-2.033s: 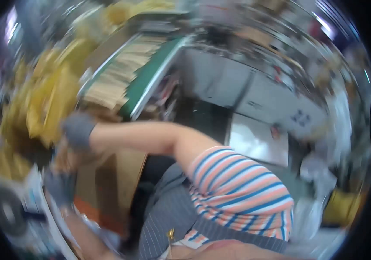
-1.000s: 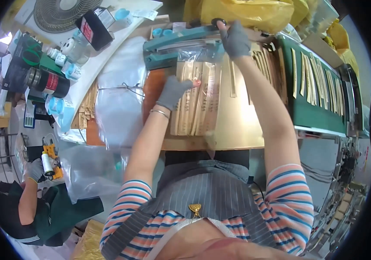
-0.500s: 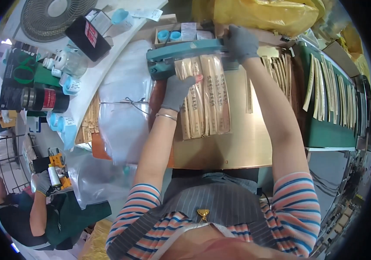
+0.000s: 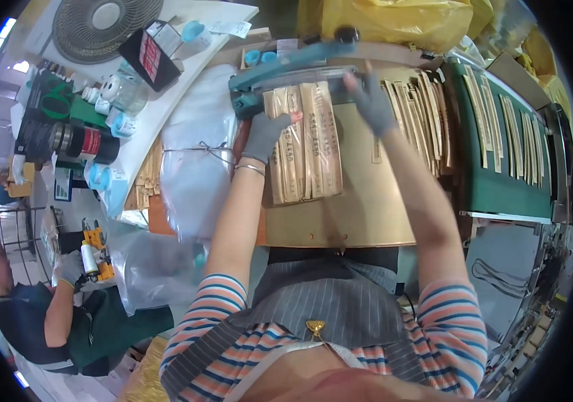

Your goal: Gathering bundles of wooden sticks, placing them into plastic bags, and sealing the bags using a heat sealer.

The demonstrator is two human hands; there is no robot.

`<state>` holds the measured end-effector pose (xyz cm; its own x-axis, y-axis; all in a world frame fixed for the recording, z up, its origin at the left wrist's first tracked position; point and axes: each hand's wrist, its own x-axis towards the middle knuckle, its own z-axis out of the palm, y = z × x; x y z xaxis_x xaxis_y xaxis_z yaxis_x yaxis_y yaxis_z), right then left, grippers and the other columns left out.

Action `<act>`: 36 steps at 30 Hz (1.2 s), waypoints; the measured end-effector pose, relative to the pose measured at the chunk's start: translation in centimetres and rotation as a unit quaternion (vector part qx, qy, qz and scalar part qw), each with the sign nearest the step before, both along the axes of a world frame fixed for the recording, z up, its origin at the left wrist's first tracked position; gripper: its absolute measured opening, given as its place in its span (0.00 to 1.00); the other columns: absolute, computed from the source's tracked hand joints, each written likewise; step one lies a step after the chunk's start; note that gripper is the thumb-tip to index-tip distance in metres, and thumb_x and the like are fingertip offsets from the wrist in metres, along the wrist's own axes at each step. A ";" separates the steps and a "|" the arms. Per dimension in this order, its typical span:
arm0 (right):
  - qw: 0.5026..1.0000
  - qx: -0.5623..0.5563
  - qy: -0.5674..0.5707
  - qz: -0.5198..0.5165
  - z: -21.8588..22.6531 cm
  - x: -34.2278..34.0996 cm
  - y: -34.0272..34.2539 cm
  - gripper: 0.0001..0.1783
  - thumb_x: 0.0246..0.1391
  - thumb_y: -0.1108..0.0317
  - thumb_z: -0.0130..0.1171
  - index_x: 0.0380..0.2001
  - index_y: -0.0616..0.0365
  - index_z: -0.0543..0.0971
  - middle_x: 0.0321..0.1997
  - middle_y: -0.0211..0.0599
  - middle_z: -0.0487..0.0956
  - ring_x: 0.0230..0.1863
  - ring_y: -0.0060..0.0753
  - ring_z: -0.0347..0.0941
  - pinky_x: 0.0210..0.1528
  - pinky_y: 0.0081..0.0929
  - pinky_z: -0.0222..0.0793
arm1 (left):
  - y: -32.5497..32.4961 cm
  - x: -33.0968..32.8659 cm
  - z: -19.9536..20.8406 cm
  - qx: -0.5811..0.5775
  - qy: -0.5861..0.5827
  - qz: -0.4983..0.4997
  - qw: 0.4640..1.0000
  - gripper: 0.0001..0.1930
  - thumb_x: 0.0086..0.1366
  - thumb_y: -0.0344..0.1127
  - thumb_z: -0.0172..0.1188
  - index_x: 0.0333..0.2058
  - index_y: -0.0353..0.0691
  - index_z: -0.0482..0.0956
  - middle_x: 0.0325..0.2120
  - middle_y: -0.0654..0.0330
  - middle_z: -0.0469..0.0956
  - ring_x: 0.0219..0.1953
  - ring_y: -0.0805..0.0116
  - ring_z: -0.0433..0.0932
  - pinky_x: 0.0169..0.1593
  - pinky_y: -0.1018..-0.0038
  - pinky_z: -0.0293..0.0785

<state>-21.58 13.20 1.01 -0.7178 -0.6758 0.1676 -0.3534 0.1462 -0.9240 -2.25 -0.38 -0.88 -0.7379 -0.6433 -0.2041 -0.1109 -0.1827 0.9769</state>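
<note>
My left hand (image 4: 265, 139), in a grey glove with a bare thumb tip, grips the left side of a clear plastic bag of tan paper-like strips (image 4: 313, 151) with dark print. The bag's far end lies at a teal heat sealer (image 4: 246, 100), whose long arm (image 4: 293, 59) is tilted up, its dark knob end highest. Just right of the sealer, my gloved right hand (image 4: 373, 107) is off the arm, fingers stretched and thumb apart. Whether its thumb touches the bag's clear plastic edge I cannot tell.
More tan strips (image 4: 420, 114) lie right of the bag, others on a green board (image 4: 501, 181). A tied stack of clear bags (image 4: 199, 174) lies left. A white table (image 4: 159, 107) holds a fan (image 4: 102, 27) and flask (image 4: 89, 144). A co-worker (image 4: 32, 315) sits at lower left.
The sealer's arm has swung up from its lowered position. My right hand has let go of its end, come nearer to me and opened. My left hand keeps its hold on the bag.
</note>
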 end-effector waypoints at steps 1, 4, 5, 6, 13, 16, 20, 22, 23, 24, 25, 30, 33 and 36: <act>0.998 -0.025 0.059 0.011 -2.4 2.8 2.7 0.37 0.54 0.44 0.52 0.58 0.61 0.61 0.30 0.31 0.72 0.30 0.24 0.66 0.34 0.22 0.65 | -0.1 0.8 0.3 -0.002 0.000 0.009 1.000 0.24 0.49 0.37 0.68 0.43 0.31 0.76 0.37 0.61 0.78 0.36 0.73 0.75 0.43 0.76 0.71; 0.990 0.030 0.137 0.026 -5.2 13.0 11.9 0.33 0.57 0.54 0.49 0.60 0.63 0.58 0.50 0.51 0.69 0.48 0.44 0.68 0.49 0.38 0.65 | 0.3 3.8 0.4 -0.081 -0.040 -0.030 0.995 0.23 0.51 0.38 0.67 0.45 0.33 0.75 0.36 0.58 0.79 0.37 0.74 0.76 0.43 0.76 0.71; 0.977 0.049 0.203 0.033 -6.2 14.9 14.0 0.32 0.57 0.55 0.49 0.60 0.62 0.59 0.53 0.54 0.67 0.52 0.49 0.66 0.52 0.40 0.63 | 0.4 5.1 0.4 -0.077 -0.048 -0.008 0.996 0.23 0.51 0.38 0.67 0.45 0.33 0.75 0.36 0.58 0.79 0.37 0.74 0.76 0.43 0.76 0.71; 0.978 0.047 0.196 0.062 -6.3 16.2 15.0 0.32 0.57 0.55 0.49 0.60 0.62 0.59 0.53 0.54 0.67 0.52 0.49 0.66 0.52 0.40 0.63 | 0.3 6.9 0.5 -0.214 -0.046 0.028 0.975 0.22 0.53 0.39 0.65 0.44 0.34 0.75 0.34 0.57 0.79 0.35 0.74 0.76 0.41 0.76 0.71; 0.948 0.050 0.301 0.090 -5.9 17.7 18.0 0.26 0.52 0.61 0.56 0.52 0.62 0.67 0.51 0.50 0.70 0.49 0.52 0.67 0.52 0.38 0.64 | 0.8 25.0 2.2 -0.411 -0.286 0.041 0.865 0.11 0.54 0.40 0.62 0.30 0.37 0.78 0.21 0.57 0.77 0.24 0.68 0.74 0.31 0.73 0.70; 0.930 0.082 0.347 0.086 -5.8 18.4 17.4 0.24 0.52 0.61 0.56 0.50 0.62 0.69 0.51 0.48 0.70 0.50 0.51 0.67 0.53 0.38 0.64 | 2.1 30.0 -4.7 -0.458 -0.262 0.063 0.847 0.13 0.56 0.42 0.60 0.32 0.38 0.78 0.23 0.56 0.77 0.26 0.68 0.75 0.35 0.71 0.70; 0.923 0.085 0.363 0.092 -6.0 18.5 17.1 0.22 0.52 0.61 0.56 0.47 0.61 0.71 0.51 0.48 0.71 0.51 0.50 0.67 0.53 0.37 0.64 | -0.5 31.1 -5.9 -0.471 -0.277 0.077 0.834 0.13 0.61 0.44 0.54 0.29 0.40 0.77 0.23 0.57 0.76 0.25 0.65 0.73 0.32 0.69 0.69; 0.939 0.064 0.326 0.091 -6.2 17.8 18.1 0.20 0.53 0.60 0.56 0.45 0.62 0.73 0.47 0.45 0.74 0.49 0.43 0.70 0.51 0.32 0.66 | -0.1 28.5 -2.8 -0.298 -0.162 0.104 0.935 0.13 0.62 0.43 0.53 0.30 0.39 0.77 0.23 0.60 0.76 0.25 0.69 0.73 0.31 0.72 0.69; 0.938 0.064 0.332 0.078 -6.1 17.6 18.1 0.20 0.53 0.60 0.56 0.45 0.62 0.73 0.47 0.45 0.74 0.49 0.43 0.70 0.51 0.32 0.66 | -0.2 26.8 -0.4 -0.114 -0.047 0.126 0.984 0.14 0.64 0.42 0.51 0.30 0.38 0.77 0.23 0.64 0.75 0.25 0.72 0.72 0.31 0.75 0.68; 0.987 0.062 0.136 0.050 -6.2 17.2 18.4 0.19 0.54 0.59 0.56 0.44 0.63 0.74 0.44 0.42 0.76 0.48 0.38 0.71 0.50 0.30 0.66 | 0.9 24.9 2.2 -0.089 0.036 0.091 0.991 0.13 0.65 0.40 0.51 0.31 0.36 0.77 0.23 0.64 0.75 0.26 0.75 0.72 0.31 0.77 0.67; 0.996 0.053 -0.065 0.015 -6.0 16.6 19.0 0.20 0.55 0.58 0.56 0.43 0.64 0.75 0.41 0.39 0.78 0.46 0.33 0.72 0.48 0.27 0.67 | 3.3 22.8 4.7 -0.059 0.118 0.051 0.990 0.13 0.65 0.39 0.51 0.32 0.34 0.77 0.24 0.65 0.75 0.26 0.78 0.71 0.31 0.80 0.66; 0.954 -0.088 -0.229 0.171 2.4 21.0 12.3 0.19 0.51 0.55 0.61 0.38 0.60 0.75 0.31 0.27 0.74 0.33 0.21 0.71 0.39 0.20 0.67 | 13.8 14.2 7.4 0.021 0.138 0.029 0.990 0.10 0.65 0.33 0.51 0.32 0.33 0.77 0.26 0.62 0.76 0.29 0.75 0.73 0.35 0.80 0.69; 0.958 -0.071 -0.207 0.186 5.1 19.4 11.6 0.15 0.50 0.60 0.60 0.34 0.62 0.77 0.29 0.30 0.77 0.33 0.24 0.72 0.37 0.23 0.69 | 15.5 11.8 5.7 -0.164 0.111 0.107 0.974 0.11 0.66 0.33 0.48 0.33 0.32 0.76 0.29 0.58 0.76 0.31 0.75 0.73 0.35 0.78 0.70; 0.977 0.049 0.203 -0.029 3.6 13.3 13.4 0.13 0.48 0.60 0.59 0.23 0.60 0.76 0.17 0.28 0.73 0.23 0.22 0.69 0.26 0.26 0.66 | 15.1 11.0 4.7 0.053 0.152 0.031 0.986 0.10 0.67 0.33 0.47 0.38 0.32 0.74 0.32 0.58 0.75 0.29 0.74 0.72 0.34 0.78 0.70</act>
<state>-8.31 26.64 4.61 -0.6427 -0.6633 0.3833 -0.6772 0.2579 -0.6891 8.75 14.71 3.87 -0.7355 -0.6758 -0.0476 0.1988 -0.2824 0.9385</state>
